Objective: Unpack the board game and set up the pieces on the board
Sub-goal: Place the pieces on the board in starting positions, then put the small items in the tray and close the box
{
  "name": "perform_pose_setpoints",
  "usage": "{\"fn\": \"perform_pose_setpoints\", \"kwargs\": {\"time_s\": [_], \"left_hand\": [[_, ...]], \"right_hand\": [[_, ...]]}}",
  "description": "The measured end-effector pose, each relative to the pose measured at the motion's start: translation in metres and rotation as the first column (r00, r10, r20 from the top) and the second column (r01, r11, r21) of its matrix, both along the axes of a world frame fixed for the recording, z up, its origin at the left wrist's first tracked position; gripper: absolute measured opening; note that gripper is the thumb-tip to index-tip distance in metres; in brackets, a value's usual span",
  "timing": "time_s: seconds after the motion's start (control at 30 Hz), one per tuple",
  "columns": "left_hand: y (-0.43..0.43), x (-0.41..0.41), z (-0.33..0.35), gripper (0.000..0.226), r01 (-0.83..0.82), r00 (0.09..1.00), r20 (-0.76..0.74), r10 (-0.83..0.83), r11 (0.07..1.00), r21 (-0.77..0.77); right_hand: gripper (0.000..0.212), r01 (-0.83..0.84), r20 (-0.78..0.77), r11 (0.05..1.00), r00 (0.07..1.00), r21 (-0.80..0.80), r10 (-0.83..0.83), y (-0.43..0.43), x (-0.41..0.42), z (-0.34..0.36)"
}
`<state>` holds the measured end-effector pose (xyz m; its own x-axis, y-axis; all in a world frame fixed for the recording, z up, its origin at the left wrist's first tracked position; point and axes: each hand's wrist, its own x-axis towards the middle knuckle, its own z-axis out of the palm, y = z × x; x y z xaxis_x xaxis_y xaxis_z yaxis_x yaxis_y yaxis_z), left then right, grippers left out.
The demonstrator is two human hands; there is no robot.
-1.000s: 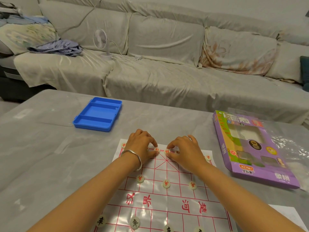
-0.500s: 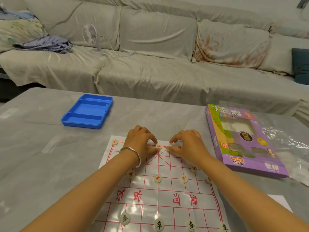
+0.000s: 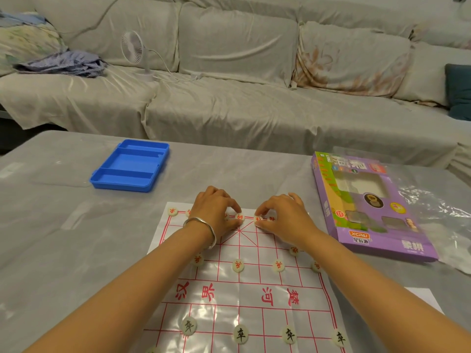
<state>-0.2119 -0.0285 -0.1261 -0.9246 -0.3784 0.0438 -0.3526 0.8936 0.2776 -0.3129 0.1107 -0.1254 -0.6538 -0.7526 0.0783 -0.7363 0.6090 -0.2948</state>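
Both hands are at the far row of the board (image 3: pixel 229 312), which lies flat on the bench (image 3: pixel 51 238). The left hand (image 3: pixel 216 212) pinches a red-lettered piece (image 3: pixel 239 217), and the right hand (image 3: pixel 285 217) pinches the neighbouring piece (image 3: pixel 258 219) (just beside it). The purple box (image 3: pixel 369 207) lies off to the right.

Board (image 3: pixel 229 284) is showing a red grid; each cream piece (image 3: pixel 240 334) is bearing red or black script; tray (image 3: pixel 130 161) blue, box (image 3: pixel 377 240) purple.

Wears a smooth silver bangle (image 3: pixel 213 233) (rounded, polished) just behind the left hand (image 3: pixel 214 212); shows both forearms bare.
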Motion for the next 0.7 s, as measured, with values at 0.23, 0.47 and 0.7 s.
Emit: {"fn": "perform_pose_setpoints", "kwargs": {"time_s": [0.23,0.47,0.7], "left_hand": [[-0.001,0.005,0.004,0.042,0.005,1.0,0.012,-0.005,1.0,0.011],[-0.001,0.049,0.039,0.037,-0.007,0.998,-0.058,0.009,1.0,0.022],[0.063,0.099,0.052,0.033,0.097,0.985,-0.156,-0.076,0.987,0.126]], "right_hand": [[0.029,-0.01,0.017,0.999,1.0,-0.04,0.01,0.006,0.003,0.008],[0.021,0.026,0.137,0.968,0.991,-0.251,0.009,0.044,0.014,0.058],[0.021,0.106,0.222,0.952,0.974,-0.287,-0.042,0.128,0.056,0.078]]}}
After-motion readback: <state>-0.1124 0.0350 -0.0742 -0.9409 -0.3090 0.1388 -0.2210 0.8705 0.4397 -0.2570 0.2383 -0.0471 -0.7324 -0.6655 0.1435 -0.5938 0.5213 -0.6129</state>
